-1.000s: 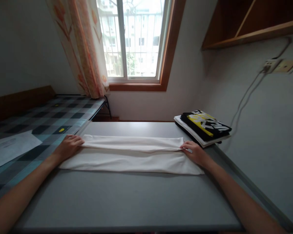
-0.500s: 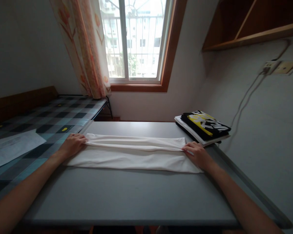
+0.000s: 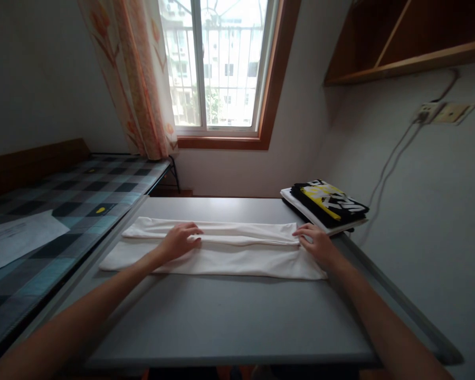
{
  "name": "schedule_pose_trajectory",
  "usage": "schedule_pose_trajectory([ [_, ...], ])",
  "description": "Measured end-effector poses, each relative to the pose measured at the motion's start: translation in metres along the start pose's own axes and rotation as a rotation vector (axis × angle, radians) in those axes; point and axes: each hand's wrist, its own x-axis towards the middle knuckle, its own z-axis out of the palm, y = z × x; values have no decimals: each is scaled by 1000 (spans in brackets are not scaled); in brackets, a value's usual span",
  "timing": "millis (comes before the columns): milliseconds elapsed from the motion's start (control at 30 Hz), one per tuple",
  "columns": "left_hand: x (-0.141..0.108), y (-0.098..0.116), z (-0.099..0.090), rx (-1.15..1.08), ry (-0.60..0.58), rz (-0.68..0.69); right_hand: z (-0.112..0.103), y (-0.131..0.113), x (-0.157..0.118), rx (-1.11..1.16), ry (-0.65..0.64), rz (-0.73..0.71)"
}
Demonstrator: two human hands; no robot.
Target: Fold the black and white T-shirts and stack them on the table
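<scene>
A white folded garment point(image 3: 229, 258) lies lengthwise across the grey table, its far part turned over into a long strip with a raised crease along the middle. My left hand point(image 3: 181, 240) rests over the strip left of centre, fingers loosely apart and nothing gripped. At the garment's right end is my right hand point(image 3: 315, 243), fingers spread, with the fingertips at the corner of the strip. The garment's left end lies free on the tabletop.
A stack of folded clothes point(image 3: 328, 203), black and yellow on top, sits at the table's point(image 3: 229, 322) far right corner. To the left stands a bed with a checked cover point(image 3: 114, 187) and a paper sheet point(image 3: 24, 237). A wooden shelf point(image 3: 404, 60) overhangs the right side.
My left hand has let go of the strip's left end and moved right along the garment. My right hand has loosened its pinch at the right end.
</scene>
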Motion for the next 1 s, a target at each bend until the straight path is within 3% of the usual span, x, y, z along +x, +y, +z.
schedule_pose_trajectory([
  [133,28,55,33,-80,-2,-4,8,-26,27,110,134,110],
  [267,54,97,58,7,-43,113,32,-56,58,87,78,136],
  [367,67,112,70,133,-61,191,57,-72,69,22,-7,150],
  [467,71,114,75,215,-55,253,77,-77,65,-86,-96,161],
  [567,64,104,71,259,-44,303,87,-73,57,-194,-195,169],
  [700,43,75,55,307,-30,283,86,-66,52,-256,-327,217],
  [833,12,31,26,394,-37,184,84,-65,53,-279,-396,258],
  [1000,-29,-31,-18,530,-42,-35,84,-68,54,-300,-397,266],
])
